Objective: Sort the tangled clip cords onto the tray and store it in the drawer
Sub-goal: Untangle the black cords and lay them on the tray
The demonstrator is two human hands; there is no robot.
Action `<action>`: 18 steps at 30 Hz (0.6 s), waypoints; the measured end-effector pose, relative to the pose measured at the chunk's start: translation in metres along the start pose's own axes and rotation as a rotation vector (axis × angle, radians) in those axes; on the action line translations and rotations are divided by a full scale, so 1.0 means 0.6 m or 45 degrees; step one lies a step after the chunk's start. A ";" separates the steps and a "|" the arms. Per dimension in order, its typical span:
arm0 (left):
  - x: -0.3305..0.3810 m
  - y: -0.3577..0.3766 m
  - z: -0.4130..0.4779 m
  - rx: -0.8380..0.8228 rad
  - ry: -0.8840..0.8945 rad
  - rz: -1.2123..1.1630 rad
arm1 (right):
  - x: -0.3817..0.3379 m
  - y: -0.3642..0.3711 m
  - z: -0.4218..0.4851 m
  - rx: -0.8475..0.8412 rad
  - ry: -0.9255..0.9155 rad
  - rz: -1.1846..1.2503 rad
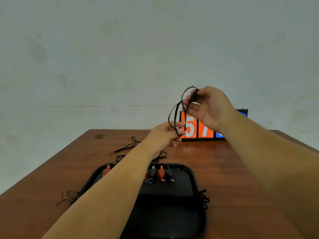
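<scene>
A black looped cord (177, 107) hangs in the air above the table's far end. My right hand (209, 107) pinches its top, and my left hand (166, 135) pinches its lower end. A black tray (193, 178) lies on the table in front of me, partly under my left forearm. Red and black clips (161, 174) lie in a row along its far part, and black cords (203, 199) hang over its right rim. More black cords (127, 147) lie on the table beyond the tray.
A brown cord tangle (69, 196) lies left of the tray. A scoreboard (198, 127) with orange and blue number cards stands at the table's far edge, behind my hands. A plain wall rises behind the wooden table (241, 178).
</scene>
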State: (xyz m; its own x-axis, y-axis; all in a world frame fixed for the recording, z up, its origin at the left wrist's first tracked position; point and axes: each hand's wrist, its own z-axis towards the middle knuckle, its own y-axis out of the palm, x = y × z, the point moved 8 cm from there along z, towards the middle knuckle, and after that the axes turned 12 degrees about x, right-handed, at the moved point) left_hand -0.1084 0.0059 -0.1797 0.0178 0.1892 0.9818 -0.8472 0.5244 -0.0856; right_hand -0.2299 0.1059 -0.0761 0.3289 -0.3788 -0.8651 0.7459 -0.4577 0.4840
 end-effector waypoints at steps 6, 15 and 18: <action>0.018 -0.013 -0.014 0.094 -0.081 0.112 | -0.018 -0.039 -0.019 0.036 -0.033 -0.237; 0.158 0.011 -0.101 -0.006 0.131 0.451 | -0.078 -0.024 -0.069 0.153 -0.231 -0.765; 0.161 0.031 -0.117 -0.072 0.122 0.478 | -0.099 -0.009 -0.091 0.177 -0.284 -0.924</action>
State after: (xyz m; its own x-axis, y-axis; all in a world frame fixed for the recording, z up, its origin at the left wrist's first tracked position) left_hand -0.0850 0.0922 -0.0982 -0.2357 0.4519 0.8604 -0.7737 0.4484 -0.4475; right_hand -0.2216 0.1746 -0.0347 -0.3507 -0.0915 -0.9320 0.6454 -0.7448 -0.1697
